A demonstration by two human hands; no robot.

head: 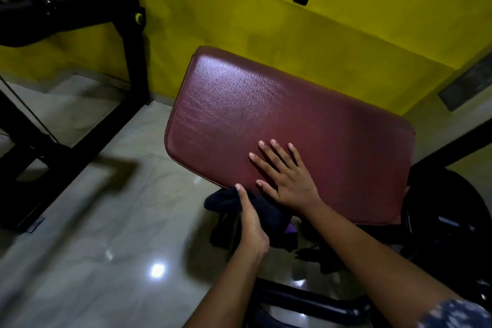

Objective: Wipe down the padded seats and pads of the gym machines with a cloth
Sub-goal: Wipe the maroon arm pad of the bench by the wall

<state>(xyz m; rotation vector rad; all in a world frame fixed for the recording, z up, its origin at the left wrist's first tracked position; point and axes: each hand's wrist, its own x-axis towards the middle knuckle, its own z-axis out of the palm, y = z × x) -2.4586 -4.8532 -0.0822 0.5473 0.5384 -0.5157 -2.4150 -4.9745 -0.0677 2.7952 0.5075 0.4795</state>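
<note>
One maroon pad (266, 114) fills the middle. The dark cloth (221, 202) bunches at its near edge, gripped by the left hand (251, 224). The right hand (287, 181) lies flat on the pad, fingers spread. Overlapping strokes toward the far edge would serve best.
</note>
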